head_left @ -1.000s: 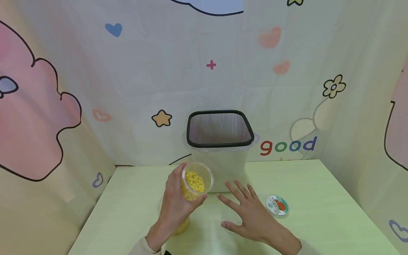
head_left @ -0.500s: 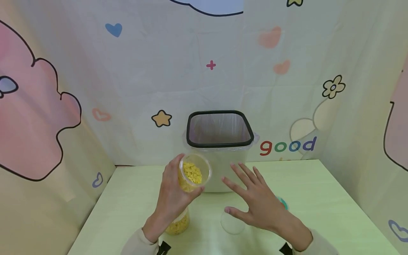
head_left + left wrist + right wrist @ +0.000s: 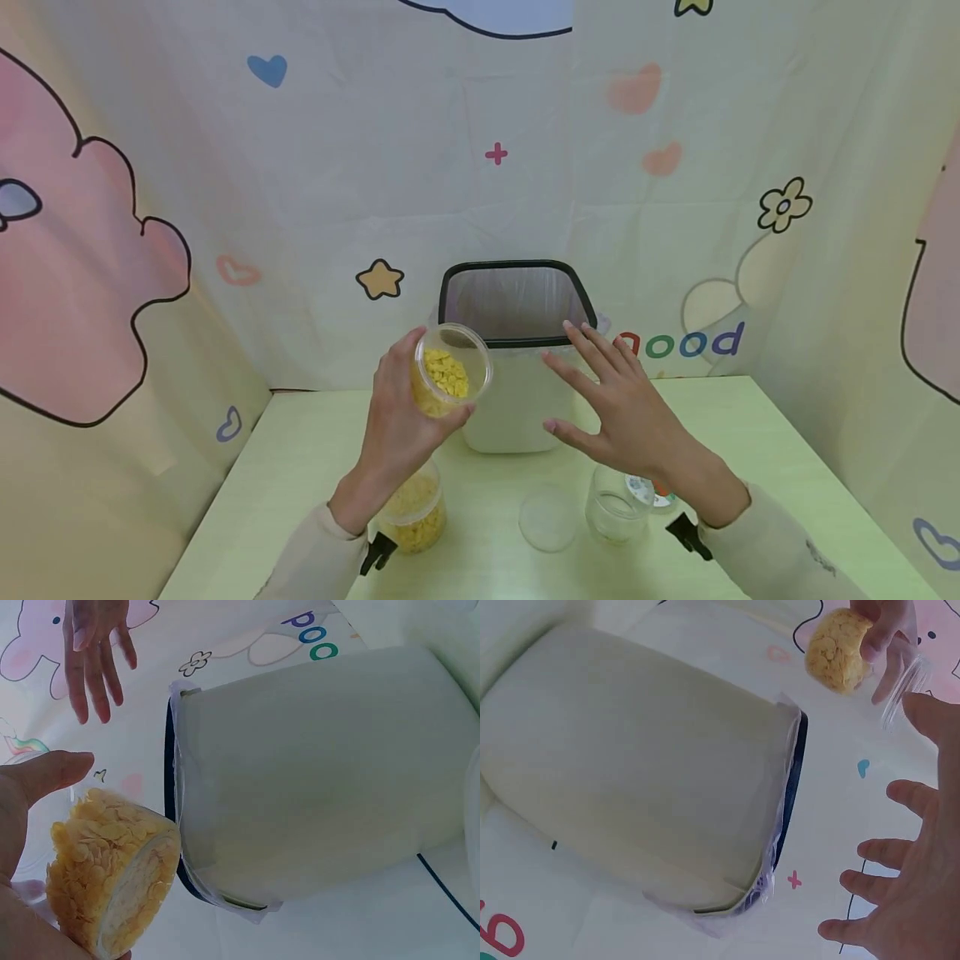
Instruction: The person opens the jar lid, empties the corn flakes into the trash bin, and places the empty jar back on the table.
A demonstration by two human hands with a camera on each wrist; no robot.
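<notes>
My left hand [image 3: 396, 421] grips a clear plastic jar [image 3: 452, 367], its open mouth tipped toward me and to the right. Yellow corn flakes [image 3: 112, 862] fill its lower part. The jar is raised in front of the bin [image 3: 517, 408], overlapping the left corner of its black rim in the head view. My right hand [image 3: 626, 404] hovers before the bin's right side, fingers spread and holding nothing. In the right wrist view its fingers [image 3: 885, 855] stand apart beyond the bin's rim.
A second clear jar [image 3: 414, 521] with yellow flakes stands on the table under my left forearm. A clear round disc [image 3: 548, 518] lies at the middle. Right of it are a clear jar [image 3: 617, 510] and a partly hidden printed lid [image 3: 663, 495]. A patterned curtain [image 3: 337, 167] hangs behind.
My left hand has raised the jar of flakes up toward the bin's rim. My right hand has risen and shifted right, uncovering the clear jar on the table.
</notes>
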